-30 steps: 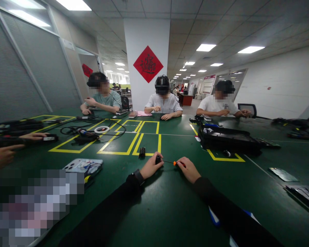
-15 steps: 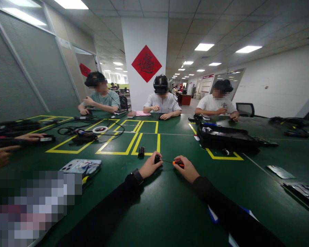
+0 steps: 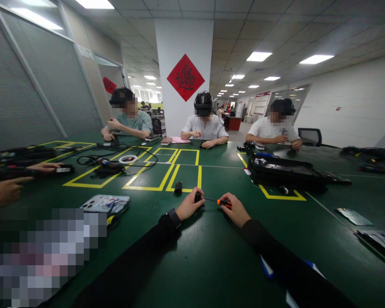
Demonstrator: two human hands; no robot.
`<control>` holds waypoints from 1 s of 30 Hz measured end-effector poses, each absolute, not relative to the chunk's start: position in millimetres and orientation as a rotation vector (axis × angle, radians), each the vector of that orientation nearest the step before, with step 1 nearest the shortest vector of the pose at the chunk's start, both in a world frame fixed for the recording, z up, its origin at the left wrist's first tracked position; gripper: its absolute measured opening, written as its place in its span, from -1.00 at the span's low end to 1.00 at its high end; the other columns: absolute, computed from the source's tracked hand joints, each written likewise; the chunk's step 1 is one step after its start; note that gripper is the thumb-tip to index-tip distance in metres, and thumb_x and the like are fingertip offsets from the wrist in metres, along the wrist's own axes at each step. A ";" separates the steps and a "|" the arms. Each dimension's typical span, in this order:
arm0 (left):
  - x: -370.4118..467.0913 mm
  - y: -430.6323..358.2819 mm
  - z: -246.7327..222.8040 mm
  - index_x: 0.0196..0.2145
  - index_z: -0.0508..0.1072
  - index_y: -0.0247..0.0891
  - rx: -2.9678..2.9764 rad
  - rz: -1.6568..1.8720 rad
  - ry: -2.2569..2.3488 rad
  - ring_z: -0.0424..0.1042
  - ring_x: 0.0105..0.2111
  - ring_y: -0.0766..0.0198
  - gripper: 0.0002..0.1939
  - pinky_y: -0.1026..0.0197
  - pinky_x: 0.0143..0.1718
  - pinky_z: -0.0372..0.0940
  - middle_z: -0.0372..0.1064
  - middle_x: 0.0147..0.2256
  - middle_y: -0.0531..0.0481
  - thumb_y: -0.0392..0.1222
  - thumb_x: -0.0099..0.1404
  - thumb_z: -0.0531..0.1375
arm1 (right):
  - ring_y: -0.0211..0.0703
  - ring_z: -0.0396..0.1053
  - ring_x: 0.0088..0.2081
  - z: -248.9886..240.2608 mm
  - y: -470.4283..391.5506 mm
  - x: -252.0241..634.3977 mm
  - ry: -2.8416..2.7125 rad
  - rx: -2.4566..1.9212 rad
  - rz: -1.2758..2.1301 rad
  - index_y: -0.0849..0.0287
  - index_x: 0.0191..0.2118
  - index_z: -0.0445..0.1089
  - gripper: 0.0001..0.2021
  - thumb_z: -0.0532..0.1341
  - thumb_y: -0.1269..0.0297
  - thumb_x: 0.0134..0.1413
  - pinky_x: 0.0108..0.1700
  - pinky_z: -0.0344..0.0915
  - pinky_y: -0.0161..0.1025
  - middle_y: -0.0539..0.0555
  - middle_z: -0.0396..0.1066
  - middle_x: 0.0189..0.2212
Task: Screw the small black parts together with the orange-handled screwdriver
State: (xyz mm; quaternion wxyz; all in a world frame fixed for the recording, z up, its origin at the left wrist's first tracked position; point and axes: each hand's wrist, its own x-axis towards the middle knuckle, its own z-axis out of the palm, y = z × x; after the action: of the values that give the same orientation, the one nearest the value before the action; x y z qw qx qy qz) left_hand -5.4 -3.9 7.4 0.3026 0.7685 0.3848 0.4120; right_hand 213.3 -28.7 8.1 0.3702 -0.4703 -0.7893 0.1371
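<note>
Closed around a small black cylindrical part, my left hand is near the middle of the green table. My right hand grips the orange and black handle of a screwdriver. Its thin shaft points left and reaches the cylindrical part; whether the tip sits inside it is too small to tell. Another small black part stands on the table just beyond my left hand, beside a yellow tape line.
A black open case lies right of centre. Cables and a white ring are at left, near a phone-like light blue object. Three people sit across the green table; another person's hands show at the left edge.
The whole view has shifted slightly, moving the scene a little to the right. My hands keep their hold on the cylindrical part and the screwdriver, with hardly any change between them.
</note>
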 end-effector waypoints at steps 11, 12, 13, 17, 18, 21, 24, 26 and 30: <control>-5.7 -3.8 5.3 -0.25 0.22 -0.24 2.001 1.112 1.031 0.25 -0.36 0.34 -0.79 0.25 -0.25 0.15 0.24 -0.38 0.06 -0.19 0.12 0.08 | -0.16 0.17 -0.12 11.2 -28.2 213.6 -2.096 -1.200 0.218 0.18 -0.36 0.36 -0.78 -0.02 0.32 0.09 -0.02 0.06 -0.14 0.10 0.31 -0.27; -5.7 -3.9 5.1 -0.25 0.22 -0.24 1.994 1.112 1.030 0.25 -0.36 0.34 -0.79 0.26 -0.25 0.15 0.24 -0.38 0.06 -0.19 0.12 0.08 | -0.15 0.17 -0.13 11.2 -28.4 213.3 -2.086 -1.203 0.213 0.18 -0.35 0.35 -0.82 0.01 0.32 0.07 -0.03 0.07 -0.14 0.10 0.31 -0.28; -5.7 -3.9 5.0 -0.25 0.22 -0.24 1.989 1.111 1.029 0.25 -0.37 0.35 -0.79 0.26 -0.25 0.15 0.24 -0.38 0.06 -0.19 0.12 0.08 | -0.15 0.18 -0.15 11.0 -28.7 213.1 -2.073 -1.211 0.219 0.18 -0.33 0.34 -0.85 0.04 0.32 0.04 -0.05 0.09 -0.15 0.09 0.31 -0.29; -5.6 -3.5 5.3 -0.25 0.22 -0.24 1.997 1.091 1.016 0.25 -0.37 0.35 -0.79 0.25 -0.25 0.16 0.24 -0.38 0.06 -0.19 0.12 0.09 | -0.18 0.23 -0.25 9.7 -30.0 212.6 -2.043 -1.259 0.360 0.17 -0.27 0.28 -0.83 0.13 0.30 -0.06 -0.18 0.18 -0.20 0.05 0.31 -0.33; -5.7 -3.3 5.7 -0.25 0.22 -0.23 2.000 1.088 1.015 0.25 -0.37 0.35 -0.78 0.25 -0.25 0.16 0.25 -0.38 0.06 -0.19 0.11 0.09 | -0.19 0.24 -0.26 9.4 -30.2 212.8 -2.045 -1.262 0.403 0.17 -0.24 0.27 -0.81 0.12 0.28 -0.04 -0.19 0.19 -0.21 0.05 0.31 -0.32; -6.4 -3.3 7.0 -0.24 0.22 -0.24 2.002 1.082 1.022 0.25 -0.36 0.34 -0.78 0.24 -0.24 0.16 0.25 -0.37 0.06 -0.20 0.11 0.09 | -0.19 0.23 -0.19 8.6 -29.5 213.9 -2.044 -1.249 0.438 0.16 -0.16 0.26 -0.76 -0.02 0.25 0.09 -0.11 0.17 -0.19 0.09 0.30 -0.25; -7.0 -3.5 7.8 -0.25 0.22 -0.24 2.005 1.081 1.032 0.26 -0.35 0.33 -0.78 0.24 -0.23 0.16 0.26 -0.35 0.04 -0.19 0.11 0.10 | -0.17 0.20 -0.14 8.0 -28.2 214.8 -2.098 -1.211 0.363 0.17 -0.16 0.29 -0.71 -0.12 0.29 0.15 -0.04 0.11 -0.16 0.11 0.29 -0.23; -7.0 -3.4 7.7 -0.24 0.22 -0.24 2.010 1.082 1.026 0.26 -0.34 0.33 -0.78 0.24 -0.22 0.16 0.26 -0.34 0.04 -0.18 0.12 0.09 | -0.16 0.20 -0.15 7.9 -27.7 214.7 -2.145 -1.185 0.324 0.17 -0.21 0.32 -0.72 -0.11 0.30 0.15 -0.05 0.11 -0.16 0.11 0.30 -0.25; -6.6 -2.7 6.6 -0.24 0.21 -0.24 2.012 1.080 1.003 0.26 -0.33 0.34 -0.77 0.25 -0.22 0.16 0.26 -0.35 0.04 -0.17 0.13 0.09 | -0.17 0.20 -0.18 9.3 -27.9 213.9 -2.155 -1.189 0.289 0.17 -0.27 0.33 -0.76 -0.07 0.31 0.13 -0.08 0.12 -0.17 0.10 0.30 -0.29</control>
State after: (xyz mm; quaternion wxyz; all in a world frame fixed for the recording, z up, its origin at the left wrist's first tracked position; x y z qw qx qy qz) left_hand -6.6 -2.7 6.6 0.3178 0.7648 0.3813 0.4106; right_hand 213.9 -27.9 9.3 0.3257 -0.4538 -0.8221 0.1103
